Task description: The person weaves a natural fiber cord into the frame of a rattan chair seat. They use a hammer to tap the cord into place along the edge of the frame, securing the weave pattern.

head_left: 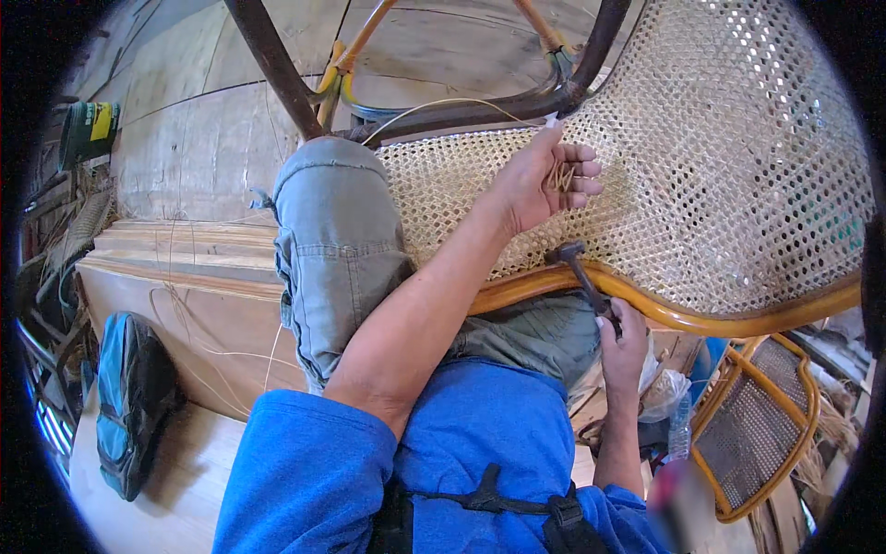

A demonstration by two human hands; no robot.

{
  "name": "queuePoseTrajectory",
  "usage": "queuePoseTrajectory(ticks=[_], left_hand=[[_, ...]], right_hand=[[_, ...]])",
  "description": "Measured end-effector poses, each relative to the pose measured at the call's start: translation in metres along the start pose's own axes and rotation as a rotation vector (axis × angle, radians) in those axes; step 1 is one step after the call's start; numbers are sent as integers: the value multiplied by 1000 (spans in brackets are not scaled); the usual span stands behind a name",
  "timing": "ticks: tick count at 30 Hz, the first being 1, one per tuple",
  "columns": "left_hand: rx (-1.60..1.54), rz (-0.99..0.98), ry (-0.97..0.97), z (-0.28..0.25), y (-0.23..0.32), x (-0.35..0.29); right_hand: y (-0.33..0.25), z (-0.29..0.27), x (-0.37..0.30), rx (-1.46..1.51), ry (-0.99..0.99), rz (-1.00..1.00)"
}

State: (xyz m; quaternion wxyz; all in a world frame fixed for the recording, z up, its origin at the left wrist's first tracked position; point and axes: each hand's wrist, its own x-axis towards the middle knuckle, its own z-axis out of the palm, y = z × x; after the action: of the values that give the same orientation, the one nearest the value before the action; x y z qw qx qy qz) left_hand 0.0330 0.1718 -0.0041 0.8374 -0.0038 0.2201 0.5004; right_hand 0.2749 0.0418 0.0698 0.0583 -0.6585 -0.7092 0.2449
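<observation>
A curved rattan chair frame with woven cane webbing (701, 157) lies across my lap, its orange-brown rattan rail (678, 316) facing me. Over the webbing, my left hand (544, 180) is turned palm up with its fingers loosely curled. A bunch of small, thin, brownish nails (560, 176) rests in it. By that thumb ends a pale, thin cane strip (434, 103), which arcs in from the left; whether the thumb touches it I cannot tell. My right hand (625, 346) grips a hammer (581, 272) by its dark handle, just below the rail, with its head over the webbing edge.
Dark chair legs (273, 65) rise at the far side. On the left are stacked plywood sheets (185, 245), a blue and black backpack (125, 406) and a dark green container (88, 134). Another rattan piece with woven cane (761, 420) and a clear plastic bottle (680, 425) stand at right.
</observation>
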Motion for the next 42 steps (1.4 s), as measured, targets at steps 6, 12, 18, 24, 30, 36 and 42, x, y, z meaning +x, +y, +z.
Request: queuePoseTrajectory(ticks=[6, 12, 18, 24, 30, 36, 42], left_hand=[[-174, -52, -93, -4, -6, -2], [-326, -88, -178, -2, -11, -2], [-446, -49, -196, -5, -16, 2], [-558, -4, -253, -11, -20, 8], [-545, 27, -189, -19, -24, 15], [-576, 19, -233, -22, -22, 14], [-525, -12, -259, -14, -18, 12]], right_hand=[[-7, -4, 4, 116, 280, 10], [-57, -9, 64, 211, 303, -83], [-94, 10, 118, 358, 247, -125], [-99, 38, 141, 292, 247, -170], [-101, 48, 145, 431, 208, -90], [-95, 38, 148, 293, 217, -249], [-100, 29, 147, 135, 191, -339]])
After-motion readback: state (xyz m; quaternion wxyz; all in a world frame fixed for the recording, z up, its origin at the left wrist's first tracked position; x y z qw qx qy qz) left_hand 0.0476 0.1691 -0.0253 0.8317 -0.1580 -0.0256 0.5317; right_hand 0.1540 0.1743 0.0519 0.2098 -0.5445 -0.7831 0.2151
